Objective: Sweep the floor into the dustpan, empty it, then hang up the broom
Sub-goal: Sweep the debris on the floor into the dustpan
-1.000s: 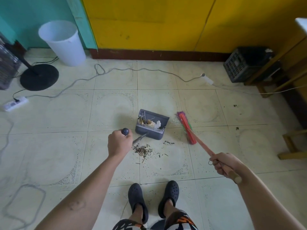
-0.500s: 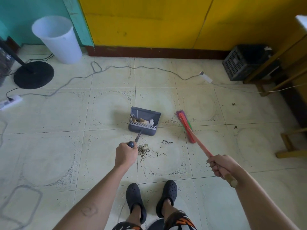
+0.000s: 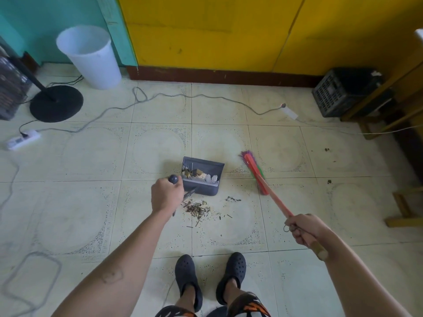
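A grey long-handled dustpan [image 3: 207, 165] stands on the tiled floor with bits of rubbish inside. My left hand [image 3: 166, 195] grips the knob end of its handle. A small pile of dirt and twigs [image 3: 198, 209] lies on the floor just in front of the pan, to the right of my left hand. The broom [image 3: 254, 171] has a red head with purple and green bristles, resting on the floor to the right of the dustpan. My right hand [image 3: 303, 228] holds its red stick near the wooden end.
A white bin [image 3: 90, 57] stands at the back left by the teal wall. A black fan base [image 3: 56, 104], a power strip [image 3: 23, 139] and grey cables [image 3: 183, 96] lie on the floor. A black crate [image 3: 343, 94] and wooden furniture [image 3: 402, 202] are at the right. My feet [image 3: 209, 277] are below.
The dustpan shifted slightly left and back again with my left hand on the handle. The broom head stays to the right of the pan; the dirt pile has not moved.
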Demonstrator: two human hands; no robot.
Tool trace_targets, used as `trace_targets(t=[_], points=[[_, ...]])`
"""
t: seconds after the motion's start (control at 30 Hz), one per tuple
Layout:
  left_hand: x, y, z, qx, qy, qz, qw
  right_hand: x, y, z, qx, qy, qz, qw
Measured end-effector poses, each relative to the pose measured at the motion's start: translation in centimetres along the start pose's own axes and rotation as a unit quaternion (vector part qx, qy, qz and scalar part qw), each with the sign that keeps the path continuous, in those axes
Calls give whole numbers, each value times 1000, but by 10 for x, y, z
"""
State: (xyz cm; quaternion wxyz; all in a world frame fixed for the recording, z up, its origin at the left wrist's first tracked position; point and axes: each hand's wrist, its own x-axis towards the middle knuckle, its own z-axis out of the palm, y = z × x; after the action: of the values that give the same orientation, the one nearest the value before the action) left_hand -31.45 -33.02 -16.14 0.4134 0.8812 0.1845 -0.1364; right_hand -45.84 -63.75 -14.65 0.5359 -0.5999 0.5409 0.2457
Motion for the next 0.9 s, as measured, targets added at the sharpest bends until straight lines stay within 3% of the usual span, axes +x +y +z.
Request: trace_targets(t=[0.47,0.9], points=[[21,-5,-103,172,27,37,984,6,-57,64,-188,-17,-54,981],[27,-56,-159,309,25,9,951,12,-100,175,-405,-46,-131,904]])
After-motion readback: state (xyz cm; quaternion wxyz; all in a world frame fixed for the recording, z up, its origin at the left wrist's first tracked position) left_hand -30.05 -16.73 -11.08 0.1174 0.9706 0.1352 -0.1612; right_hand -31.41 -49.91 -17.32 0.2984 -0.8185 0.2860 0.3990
